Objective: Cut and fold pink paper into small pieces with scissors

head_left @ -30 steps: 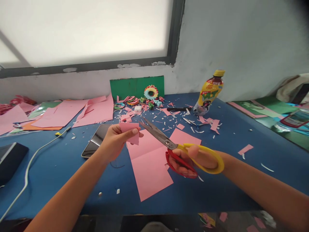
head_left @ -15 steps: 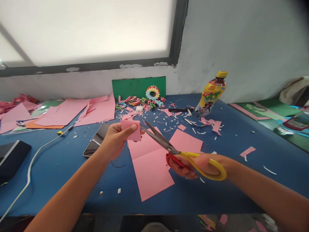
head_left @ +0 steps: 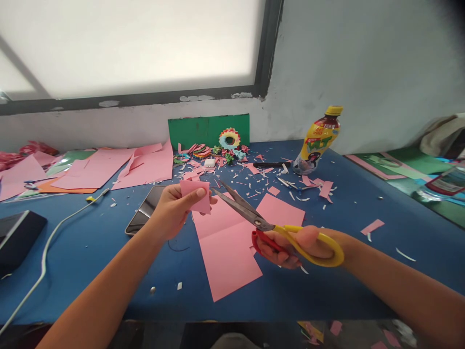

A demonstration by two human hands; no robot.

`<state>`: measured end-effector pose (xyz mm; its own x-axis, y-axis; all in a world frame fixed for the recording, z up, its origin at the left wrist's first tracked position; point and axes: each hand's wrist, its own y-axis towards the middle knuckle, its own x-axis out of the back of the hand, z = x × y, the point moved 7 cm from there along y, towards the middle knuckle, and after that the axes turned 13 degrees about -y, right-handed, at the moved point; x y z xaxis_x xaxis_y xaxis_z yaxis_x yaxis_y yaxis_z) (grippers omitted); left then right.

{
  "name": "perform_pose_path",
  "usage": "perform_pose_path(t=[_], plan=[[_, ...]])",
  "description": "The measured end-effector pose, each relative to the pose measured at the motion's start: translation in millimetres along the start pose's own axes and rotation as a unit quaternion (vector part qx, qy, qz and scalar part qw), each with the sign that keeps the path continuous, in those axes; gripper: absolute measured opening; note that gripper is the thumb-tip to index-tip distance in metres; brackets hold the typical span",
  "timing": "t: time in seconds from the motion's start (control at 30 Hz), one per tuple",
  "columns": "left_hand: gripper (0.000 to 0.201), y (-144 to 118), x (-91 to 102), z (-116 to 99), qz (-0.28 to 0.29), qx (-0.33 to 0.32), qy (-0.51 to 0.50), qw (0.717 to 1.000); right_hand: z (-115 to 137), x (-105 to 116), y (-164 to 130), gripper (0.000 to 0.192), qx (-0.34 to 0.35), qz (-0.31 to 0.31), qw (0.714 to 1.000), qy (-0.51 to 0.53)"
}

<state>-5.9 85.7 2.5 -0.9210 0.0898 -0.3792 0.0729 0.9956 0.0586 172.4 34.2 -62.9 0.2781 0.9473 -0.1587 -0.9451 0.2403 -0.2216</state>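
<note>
Holding folded pink piece (head_left: 196,196) pinched in left hand (head_left: 173,209) above bench (head_left: 363,261) | right hand (head_left: 301,245) grips scissors (head_left: 269,225), blades parted just beside piece's edge | no cut visible yet; pink sheet (head_left: 225,252) lies uncut below | scraps behind.

The large pink creased paper sheet (head_left: 227,247) is laid flat on the blue table (head_left: 348,271). Above its left part a small folded pink paper piece (head_left: 198,196) is held; above its right edge, red-and-yellow-handled scissors (head_left: 269,228). Left of the sheet a dark flat phone (head_left: 143,215) is set, farther left a white cable (head_left: 47,247). Behind the sheet paper scraps (head_left: 254,182) are scattered, and right of these a yellow-labelled drink bottle (head_left: 317,140) is stood.
</note>
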Motion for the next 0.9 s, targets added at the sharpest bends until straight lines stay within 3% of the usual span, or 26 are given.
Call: perform_pose_path(t=[0.33,0.53,0.9], plan=[[0.024,-0.8,-2.6,2.5,0.028,0.022,-0.023,0.999,-2.9,0.2,1.4,0.060,-0.015,0.009,1.000,-0.005],[0.025,0.1,0.1,2.3,0.012,0.023,-0.024,0.999,1.6,0.3,-0.1,0.079,0.010,0.004,0.999,-0.039],[0.027,-0.6,-1.9,1.7,0.021,0.032,-0.019,0.999,1.7,1.4,2.0,0.079,0.015,0.006,0.998,-0.054]])
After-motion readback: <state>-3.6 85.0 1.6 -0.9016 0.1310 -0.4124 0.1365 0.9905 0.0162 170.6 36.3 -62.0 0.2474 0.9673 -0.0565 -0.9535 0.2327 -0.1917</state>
